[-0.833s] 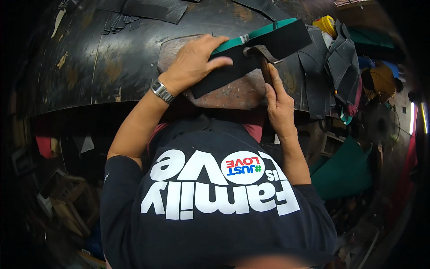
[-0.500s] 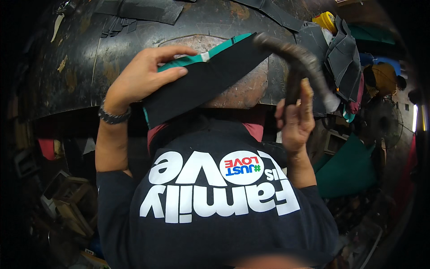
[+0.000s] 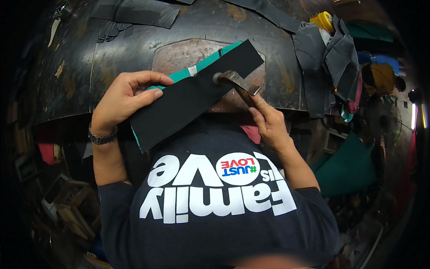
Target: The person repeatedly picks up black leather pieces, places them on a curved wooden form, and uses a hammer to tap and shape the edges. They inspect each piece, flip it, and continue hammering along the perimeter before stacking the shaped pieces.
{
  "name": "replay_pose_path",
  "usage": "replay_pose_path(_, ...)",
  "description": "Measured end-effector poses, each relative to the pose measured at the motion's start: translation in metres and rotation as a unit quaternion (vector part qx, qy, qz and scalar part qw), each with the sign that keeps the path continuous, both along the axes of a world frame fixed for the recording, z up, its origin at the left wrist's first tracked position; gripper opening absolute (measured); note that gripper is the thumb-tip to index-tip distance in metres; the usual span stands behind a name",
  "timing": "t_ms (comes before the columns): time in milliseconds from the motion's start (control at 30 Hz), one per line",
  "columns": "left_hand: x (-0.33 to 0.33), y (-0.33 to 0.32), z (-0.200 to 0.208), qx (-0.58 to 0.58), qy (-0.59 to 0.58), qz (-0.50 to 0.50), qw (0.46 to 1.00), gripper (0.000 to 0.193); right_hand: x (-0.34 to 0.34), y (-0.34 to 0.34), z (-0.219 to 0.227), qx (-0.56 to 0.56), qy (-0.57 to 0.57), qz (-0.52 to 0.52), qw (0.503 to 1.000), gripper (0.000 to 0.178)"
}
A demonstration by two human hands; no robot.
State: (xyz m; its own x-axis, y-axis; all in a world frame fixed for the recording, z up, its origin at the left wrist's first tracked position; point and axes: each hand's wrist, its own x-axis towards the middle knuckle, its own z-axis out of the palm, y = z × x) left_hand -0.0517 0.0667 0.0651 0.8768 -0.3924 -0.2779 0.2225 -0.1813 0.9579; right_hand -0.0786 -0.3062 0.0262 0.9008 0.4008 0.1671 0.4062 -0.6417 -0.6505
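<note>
A long black strip of sheet material [image 3: 190,101] with a green folded edge lies slantwise at the table's near edge. Its lower left end juts out past the edge. A small white patch [image 3: 192,71] shows on the green. My left hand [image 3: 125,98] pinches the strip's upper left edge between thumb and fingers. In my right hand [image 3: 271,125] is a hammer [image 3: 236,81], gripped by its handle. The hammer's round face is at the strip's surface, right of its middle; whether it touches, I cannot tell.
Beneath the strip is a worn brownish plate [image 3: 179,49] on the dark table [image 3: 134,49]. Dark cut pieces [image 3: 148,13] lie at the far left, and more sheets [image 3: 313,58] hang over the right side. A yellow tub [image 3: 323,21] stands behind those.
The hammer has swung down and left from its raised place onto or close to the strip. My left hand and the strip have shifted slightly left and nearer to me.
</note>
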Motion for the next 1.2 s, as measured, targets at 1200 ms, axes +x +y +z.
replay_pose_path(1200,-0.008,-0.003,-0.025,-0.241,0.092,0.101,0.961,0.025,0.026,-0.06,-0.014,-0.073,-0.05,-0.278,0.957,0.041)
